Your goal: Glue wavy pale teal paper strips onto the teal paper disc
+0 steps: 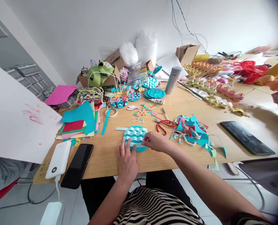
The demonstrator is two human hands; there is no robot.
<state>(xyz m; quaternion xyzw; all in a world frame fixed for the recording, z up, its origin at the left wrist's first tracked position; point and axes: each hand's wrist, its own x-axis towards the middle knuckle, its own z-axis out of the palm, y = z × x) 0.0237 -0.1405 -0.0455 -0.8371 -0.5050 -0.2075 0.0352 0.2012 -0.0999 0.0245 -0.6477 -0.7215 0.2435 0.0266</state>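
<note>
A round blue paper disc lies on the table before me, crossed by several wavy pale blue paper strips. One pale strip end sticks out past its upper left edge. My left hand rests on the lower left of the disc, fingers stretched out and slightly spread. At the right edge, my right hand has thumb and forefinger pinched together at the end of a lower wavy strip. The fingers partly hide that end. Red-handled scissors lie just beyond my right hand.
Colored paper sheets, a power bank and a phone are at left. Paper scraps and a dark phone lie right. Behind stand finished blue discs, a tape roll and a flask.
</note>
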